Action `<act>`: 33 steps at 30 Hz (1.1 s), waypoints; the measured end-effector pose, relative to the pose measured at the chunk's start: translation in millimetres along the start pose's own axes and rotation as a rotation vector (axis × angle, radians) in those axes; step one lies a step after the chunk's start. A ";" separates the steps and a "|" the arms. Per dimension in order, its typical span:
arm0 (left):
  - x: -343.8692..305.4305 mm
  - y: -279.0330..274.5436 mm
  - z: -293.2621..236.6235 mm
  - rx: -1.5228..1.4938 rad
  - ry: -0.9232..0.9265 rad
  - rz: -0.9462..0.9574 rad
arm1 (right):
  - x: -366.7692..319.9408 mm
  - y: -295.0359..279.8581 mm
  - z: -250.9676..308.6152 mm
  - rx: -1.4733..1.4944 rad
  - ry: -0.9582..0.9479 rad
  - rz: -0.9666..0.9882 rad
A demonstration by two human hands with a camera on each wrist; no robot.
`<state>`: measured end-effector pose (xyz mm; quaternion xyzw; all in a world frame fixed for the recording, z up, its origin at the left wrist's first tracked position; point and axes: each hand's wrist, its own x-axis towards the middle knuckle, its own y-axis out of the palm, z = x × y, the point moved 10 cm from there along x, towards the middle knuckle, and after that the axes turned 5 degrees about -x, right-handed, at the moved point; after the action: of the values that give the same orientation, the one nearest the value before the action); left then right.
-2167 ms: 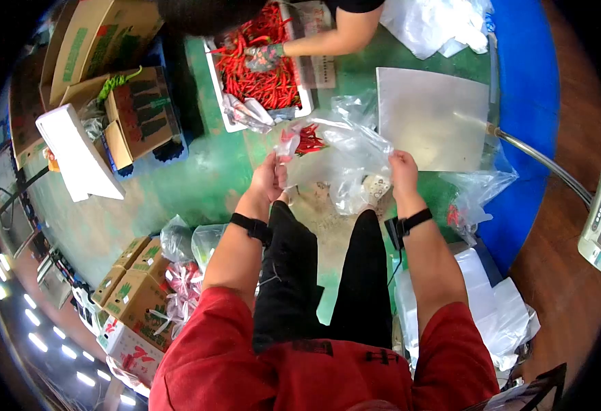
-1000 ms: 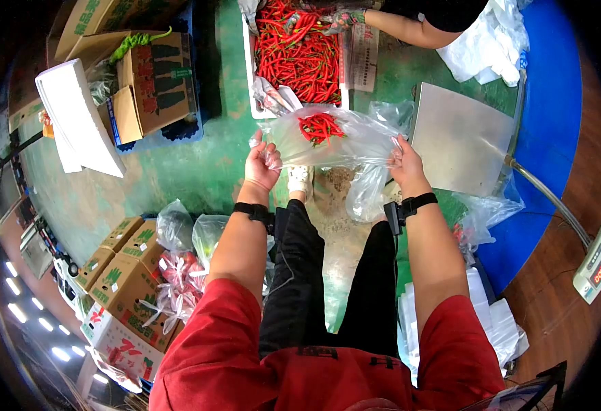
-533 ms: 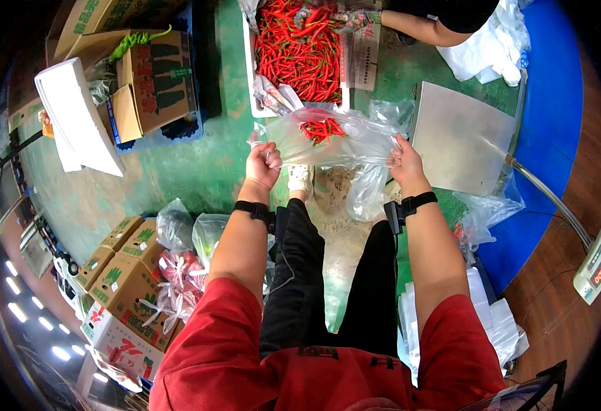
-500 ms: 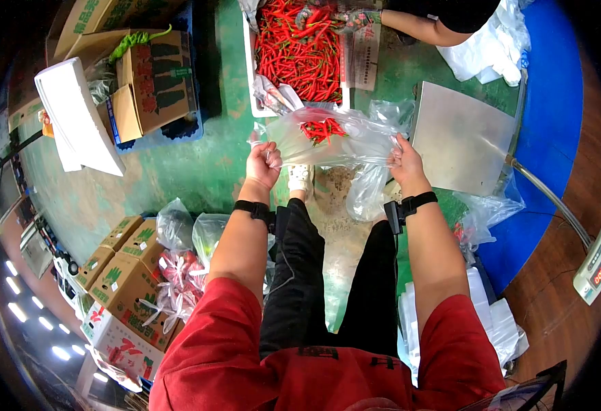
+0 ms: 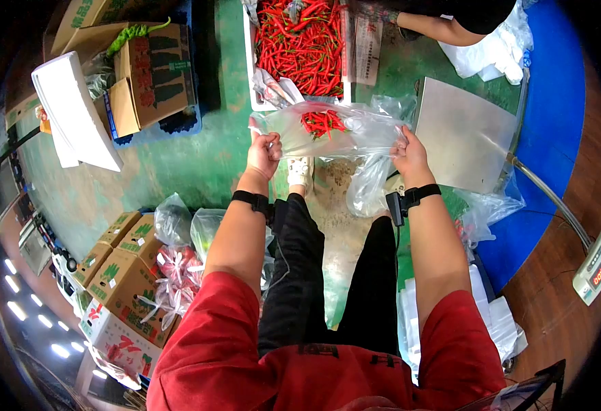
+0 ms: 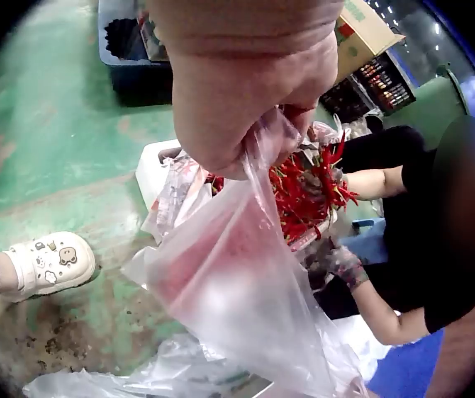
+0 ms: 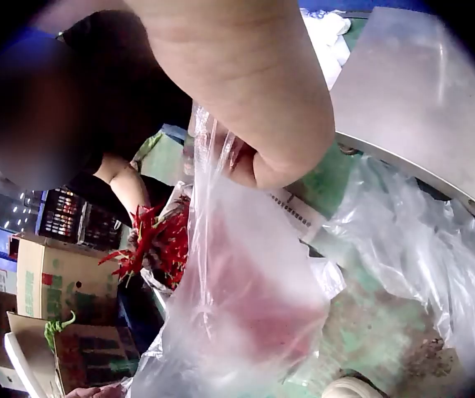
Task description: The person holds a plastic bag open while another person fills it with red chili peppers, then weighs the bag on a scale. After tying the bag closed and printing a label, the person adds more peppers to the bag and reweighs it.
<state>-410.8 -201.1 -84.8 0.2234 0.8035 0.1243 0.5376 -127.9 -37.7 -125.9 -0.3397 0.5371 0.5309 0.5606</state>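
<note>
A clear plastic bag (image 5: 369, 131) is stretched sideways between the two hands, with a small heap of red chillies (image 5: 322, 124) showing at its middle. The left hand (image 5: 265, 155) grips the bag's left end with curled fingers; the left wrist view shows the gathered plastic (image 6: 229, 265) coming out of that fist (image 6: 254, 108). At the other end the right hand (image 5: 410, 151) pinches the film, which hangs in folds below it in the right wrist view (image 7: 237, 290). Just beyond the bag stands a white foam box (image 5: 347, 68) full of red chillies (image 5: 300, 55).
A metal plate (image 5: 461, 133) lies at the right, near a scale display (image 5: 596, 266). Another person's arm (image 5: 437, 29) reaches in at the top. Cartons (image 5: 126, 281) and filled bags (image 5: 177, 270) stand lower left; an open carton (image 5: 153, 82) and white foam piece (image 5: 74, 113) are upper left.
The bag, loosely held and lower on its right side at first, is now stretched between the hands. Both hands have risen slightly in the view. The other person's gloved hand has moved right, off the chillies.
</note>
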 end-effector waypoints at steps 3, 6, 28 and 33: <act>-1.1 -0.5 0.4 0.026 -0.002 -0.011 | 0.9 0.5 -1.0 0.020 -0.004 -0.001; -3.1 -2.0 0.3 0.042 0.005 -0.019 | 0.6 0.0 -1.3 0.002 -0.015 -0.009; -48.5 64.9 12.1 0.132 -0.089 0.166 | -17.3 11.6 -5.9 -0.150 -0.138 0.061; -88.5 107.7 38.7 0.111 -0.165 0.334 | -30.5 -1.6 3.0 -0.172 -0.195 0.060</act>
<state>-322.4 -152.6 19.0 0.3926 0.7139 0.1485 0.5605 -121.4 -42.2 -96.3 -0.3169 0.4424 0.6220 0.5631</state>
